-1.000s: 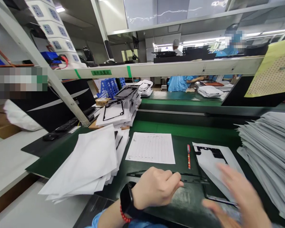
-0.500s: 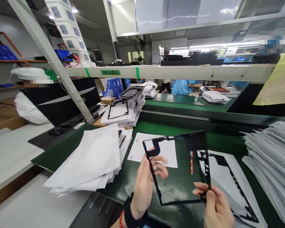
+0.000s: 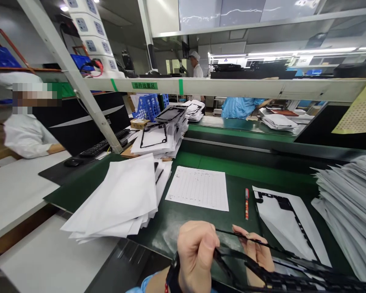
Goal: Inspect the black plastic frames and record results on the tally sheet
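Observation:
A thin black rectangular frame point(image 3: 271, 277) is held low at the right, tilted almost edge-on to me. My left hand point(image 3: 198, 254) is closed round one end of it, wearing a black wristband. The fingers of my right hand point(image 3: 258, 254) pinch its far bar, partly hidden behind the frame. Beyond my right hand, a similar black frame point(image 3: 282, 200) lies on a white sheet point(image 3: 280, 228). A red marker pen point(image 3: 247, 203) and a printed form point(image 3: 198, 189) rest on the green table point(image 3: 167, 228).
White paper sleeves point(image 3: 118, 195) are piled at the left, another tall stack point(image 3: 350, 207) at the right. Papers with black frames point(image 3: 154, 136) stand behind, near a blue basket point(image 3: 148, 108). A shelf beam point(image 3: 219, 86) crosses above. A person in white point(image 3: 27, 134) is at the left.
The black frame has turned from facing me to nearly edge-on and dropped to the lower right. My left hand has gone from open fingers beside it to gripping it.

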Motion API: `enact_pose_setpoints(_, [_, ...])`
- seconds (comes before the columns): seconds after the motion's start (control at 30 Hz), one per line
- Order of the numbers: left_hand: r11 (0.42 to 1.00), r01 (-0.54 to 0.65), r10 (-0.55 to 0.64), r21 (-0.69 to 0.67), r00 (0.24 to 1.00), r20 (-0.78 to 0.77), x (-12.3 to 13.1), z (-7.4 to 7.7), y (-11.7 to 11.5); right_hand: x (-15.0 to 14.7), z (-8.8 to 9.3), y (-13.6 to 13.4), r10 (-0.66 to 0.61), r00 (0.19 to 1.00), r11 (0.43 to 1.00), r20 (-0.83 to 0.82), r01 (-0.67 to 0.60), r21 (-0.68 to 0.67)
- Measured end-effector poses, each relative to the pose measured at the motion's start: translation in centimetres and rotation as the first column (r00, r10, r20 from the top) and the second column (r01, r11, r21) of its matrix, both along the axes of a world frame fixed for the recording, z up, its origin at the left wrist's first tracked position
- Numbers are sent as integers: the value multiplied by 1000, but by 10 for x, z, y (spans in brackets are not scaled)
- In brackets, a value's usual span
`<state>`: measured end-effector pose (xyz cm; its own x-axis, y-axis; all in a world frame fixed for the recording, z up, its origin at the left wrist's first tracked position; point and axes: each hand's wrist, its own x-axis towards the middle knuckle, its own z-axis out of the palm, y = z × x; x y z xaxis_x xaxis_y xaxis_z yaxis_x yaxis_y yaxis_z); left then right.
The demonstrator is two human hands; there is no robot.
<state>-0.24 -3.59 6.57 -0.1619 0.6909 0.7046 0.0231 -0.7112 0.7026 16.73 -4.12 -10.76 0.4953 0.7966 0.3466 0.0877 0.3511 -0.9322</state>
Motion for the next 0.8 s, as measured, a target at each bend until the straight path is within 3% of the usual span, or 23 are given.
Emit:
enact_pose_setpoints(0.57, [997,-74,74,-36,997,5,-3,-1,-2,-8,34,-8,71,997,992,39,-66,-103])
enact_pose_setpoints(0.7, [999,-40,40,-15,999,33,-2,-10,0,-8,39,-7,-30,991,998,127,37,-55])
enact_pose_setpoints(0.8, [989,-139,135,51,988,80,-1,-20,4,4,42,-10,-179,959,984,219,177,25])
